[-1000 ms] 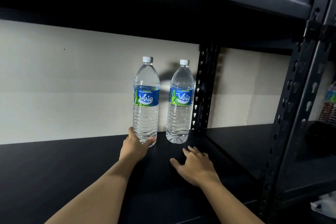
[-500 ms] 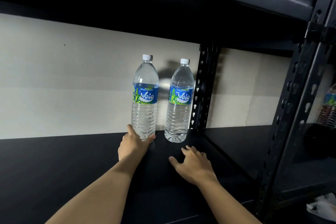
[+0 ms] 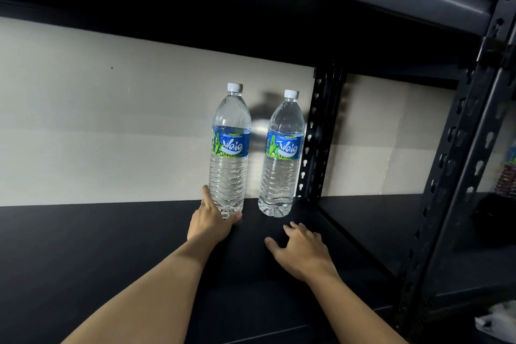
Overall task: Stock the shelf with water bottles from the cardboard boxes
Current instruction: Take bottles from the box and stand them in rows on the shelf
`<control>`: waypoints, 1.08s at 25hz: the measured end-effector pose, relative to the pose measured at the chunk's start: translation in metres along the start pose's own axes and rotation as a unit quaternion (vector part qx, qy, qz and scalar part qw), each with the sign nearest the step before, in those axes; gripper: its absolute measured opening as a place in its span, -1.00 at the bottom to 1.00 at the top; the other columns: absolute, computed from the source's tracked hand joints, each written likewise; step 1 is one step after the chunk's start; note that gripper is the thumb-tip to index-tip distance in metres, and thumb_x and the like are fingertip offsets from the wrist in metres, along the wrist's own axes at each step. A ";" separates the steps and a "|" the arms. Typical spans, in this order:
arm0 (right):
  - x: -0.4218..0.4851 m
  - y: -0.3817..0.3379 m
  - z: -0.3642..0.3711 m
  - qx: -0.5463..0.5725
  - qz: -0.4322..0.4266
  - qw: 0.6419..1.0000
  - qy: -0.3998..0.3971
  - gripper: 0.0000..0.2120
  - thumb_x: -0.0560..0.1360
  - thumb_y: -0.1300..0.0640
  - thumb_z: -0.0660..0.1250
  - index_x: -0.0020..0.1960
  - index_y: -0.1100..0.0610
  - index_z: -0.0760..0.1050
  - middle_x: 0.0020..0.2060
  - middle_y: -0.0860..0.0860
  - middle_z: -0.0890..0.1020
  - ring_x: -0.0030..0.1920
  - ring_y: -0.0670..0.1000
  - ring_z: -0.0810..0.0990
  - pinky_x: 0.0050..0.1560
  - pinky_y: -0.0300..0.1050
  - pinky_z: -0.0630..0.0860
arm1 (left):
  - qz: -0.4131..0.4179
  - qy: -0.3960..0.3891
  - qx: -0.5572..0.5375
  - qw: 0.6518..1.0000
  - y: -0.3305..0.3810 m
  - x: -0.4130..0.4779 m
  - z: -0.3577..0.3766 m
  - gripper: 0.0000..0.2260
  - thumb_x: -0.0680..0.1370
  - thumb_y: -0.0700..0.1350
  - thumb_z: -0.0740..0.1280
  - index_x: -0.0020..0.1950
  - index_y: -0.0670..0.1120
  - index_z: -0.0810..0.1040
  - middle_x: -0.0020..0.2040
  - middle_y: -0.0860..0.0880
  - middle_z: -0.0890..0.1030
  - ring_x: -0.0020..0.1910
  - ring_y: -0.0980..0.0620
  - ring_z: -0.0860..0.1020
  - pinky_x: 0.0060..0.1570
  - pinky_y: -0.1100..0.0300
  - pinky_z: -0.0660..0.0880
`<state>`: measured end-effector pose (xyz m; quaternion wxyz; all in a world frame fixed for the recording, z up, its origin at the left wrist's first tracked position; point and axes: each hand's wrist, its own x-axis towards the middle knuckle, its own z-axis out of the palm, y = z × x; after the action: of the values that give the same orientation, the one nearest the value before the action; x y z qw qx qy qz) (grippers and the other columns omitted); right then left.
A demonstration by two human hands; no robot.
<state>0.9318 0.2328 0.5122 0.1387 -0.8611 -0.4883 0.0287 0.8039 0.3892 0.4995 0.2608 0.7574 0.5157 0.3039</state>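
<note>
I see my left hand [image 3: 211,219] cupped round the base of the left clear plastic water bottle w/ blue label [image 3: 229,148], upright on the black metal shelf [image 3: 83,260]. Right hand [image 3: 300,250] spread flat, empty, near the 2nd bottle [image 3: 282,156]. Risk: low grip, bottle could tip into its neighbour.

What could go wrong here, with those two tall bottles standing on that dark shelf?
1. The left hand grips the left bottle only at its base; tall and full, it may tip if pushed fast.
2. The right bottle stands close beside it, so a topple might knock it over too.
3. The right hand lies flat on the shelf, holding nothing, so it may not catch either.
</note>
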 end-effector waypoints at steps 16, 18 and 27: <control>-0.132 -0.059 0.036 0.045 -0.074 0.993 0.083 -0.50 0.63 -0.15 0.06 0.49 0.04 0.35 0.50 0.01 0.33 0.54 0.04 0.17 0.53 0.07 0.07 | 0.202 0.018 0.095 0.975 -0.064 -0.252 -0.105 -0.61 0.66 0.06 0.16 0.49 0.04 0.36 0.51 0.15 0.31 0.53 0.24 0.15 0.50 0.30 -0.05; -0.192 -0.076 0.055 0.125 -0.144 0.972 0.137 -0.53 0.63 -0.08 0.14 0.50 0.04 0.33 0.52 -0.03 0.29 0.56 -0.02 0.10 0.55 0.03 0.05 | 0.178 0.021 0.029 0.983 -0.093 -0.307 -0.111 -0.65 0.64 -0.03 0.24 0.44 0.06 0.41 0.45 0.18 0.38 0.48 0.23 0.25 0.48 0.28 0.13; -0.316 -0.071 0.194 0.057 -0.132 0.969 -0.199 -0.44 0.52 -0.16 0.28 0.47 -0.18 0.21 0.28 -0.18 0.52 0.22 -0.01 0.54 0.10 -0.04 0.46 | -0.283 0.068 -0.104 0.951 -0.234 -0.476 -0.032 -0.45 0.48 0.01 0.48 0.38 -0.11 0.37 0.21 -0.01 0.50 0.26 -0.01 0.47 0.25 0.13 0.42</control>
<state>0.6722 0.0397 0.3178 0.0905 -0.7566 -0.6128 0.2092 0.5000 0.0220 0.2639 0.3776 0.5270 0.6910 0.3198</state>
